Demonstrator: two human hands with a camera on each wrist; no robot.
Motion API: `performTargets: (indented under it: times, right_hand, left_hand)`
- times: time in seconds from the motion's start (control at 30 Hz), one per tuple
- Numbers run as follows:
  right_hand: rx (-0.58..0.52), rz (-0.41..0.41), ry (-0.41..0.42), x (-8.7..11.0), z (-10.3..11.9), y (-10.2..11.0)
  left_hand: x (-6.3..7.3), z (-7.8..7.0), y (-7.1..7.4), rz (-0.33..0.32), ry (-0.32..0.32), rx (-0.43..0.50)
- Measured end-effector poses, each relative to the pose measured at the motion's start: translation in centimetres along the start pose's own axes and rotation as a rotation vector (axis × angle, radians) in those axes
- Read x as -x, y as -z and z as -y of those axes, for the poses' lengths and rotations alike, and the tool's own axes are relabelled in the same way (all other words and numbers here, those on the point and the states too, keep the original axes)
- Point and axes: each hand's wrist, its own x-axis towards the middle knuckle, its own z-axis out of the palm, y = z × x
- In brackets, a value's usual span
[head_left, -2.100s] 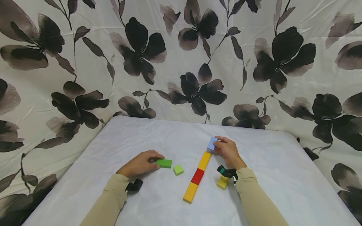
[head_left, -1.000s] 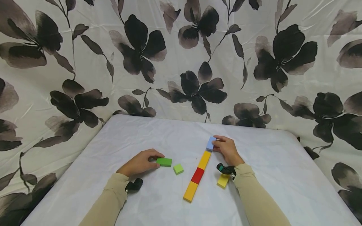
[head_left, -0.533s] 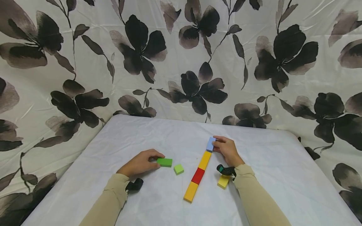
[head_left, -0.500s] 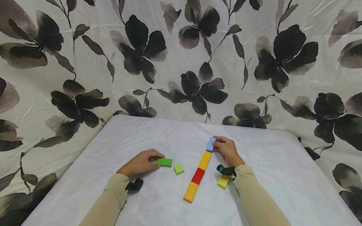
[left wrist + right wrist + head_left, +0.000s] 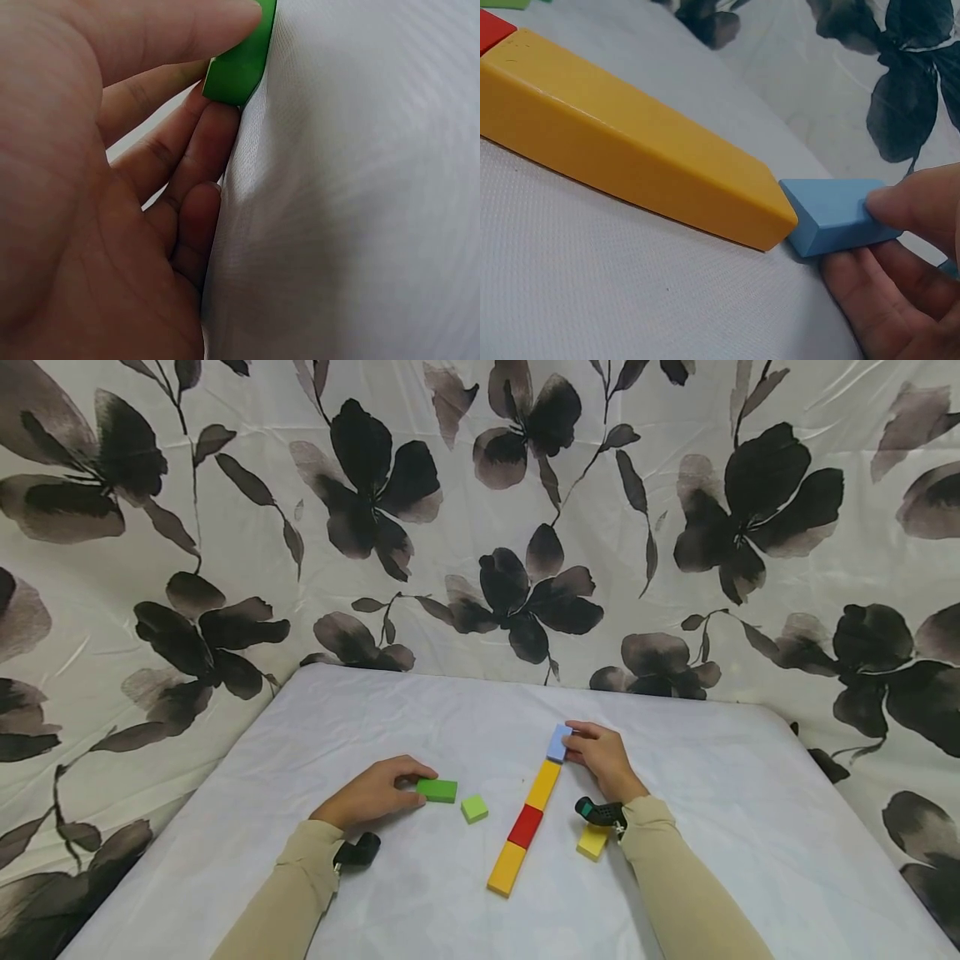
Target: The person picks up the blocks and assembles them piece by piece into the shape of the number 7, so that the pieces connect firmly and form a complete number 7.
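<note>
My right hand point(image 5: 603, 762) pinches a light blue block point(image 5: 558, 743) at the far end of a slanting row. In the right wrist view the blue block point(image 5: 840, 214) lies right at the end of a long yellow-orange block point(image 5: 645, 142). Nearer the front, the row continues with a red block point(image 5: 525, 827) and another yellow-orange block point(image 5: 506, 870). On the left, my left hand point(image 5: 378, 789) holds a green block point(image 5: 437, 791) by its left end, thumb on one side and fingers on the other. The left wrist view shows the green block point(image 5: 240, 71) between thumb and fingers, down at the cloth.
A small light green block point(image 5: 474, 809) lies between the green block and the row. Right of the row, a yellow block point(image 5: 592, 842) is partly covered by the right wrist's black camera point(image 5: 600, 812). White cloth point(image 5: 420, 893) covers the table; a flower-patterned curtain point(image 5: 450, 527) hangs behind.
Over the last two seconds the right hand has brought the blue block slightly down and left, into line with the row's far end. The left hand and green block have stayed in place.
</note>
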Motion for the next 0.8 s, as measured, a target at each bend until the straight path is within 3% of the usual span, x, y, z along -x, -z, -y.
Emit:
performTargets:
  times: [0.8]
  right_hand:
    - [0.129, 0.009, 0.064, 0.01, -0.01, 0.12]
  left_hand:
    - [-0.06, 0.38, 0.02, 0.005, -0.013, 0.010]
